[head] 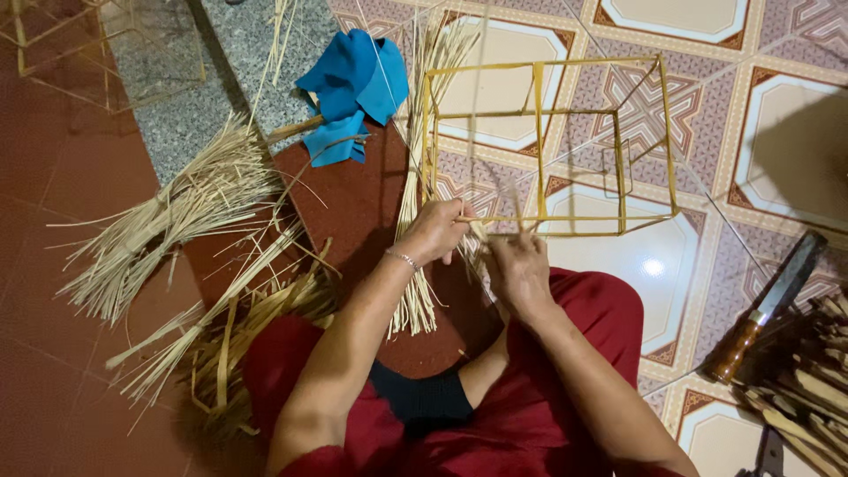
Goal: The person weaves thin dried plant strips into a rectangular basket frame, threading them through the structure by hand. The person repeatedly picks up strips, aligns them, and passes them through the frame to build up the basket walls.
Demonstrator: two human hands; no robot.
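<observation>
1. Red-clothed lap lowest in view; above it both hands work at 6 o'clock of the bamboo frame (548, 146), which rests on the tiled floor (795, 141).
2. Left hand (435, 231) closed, pinching a thin bamboo strip (468, 220) against the frame's near edge.
3. Right hand (519, 269) curled around strip ends; what exactly it grips I cannot tell.
4. Risk, judged: thin strip may snap or slip loose, skewing the light frame.
5. Count: one frame here, another at 11 o'clock; one blue cloth (353, 84); one cleaver (764, 305) at 3 o'clock; about three strip bundles (168, 221).
</observation>
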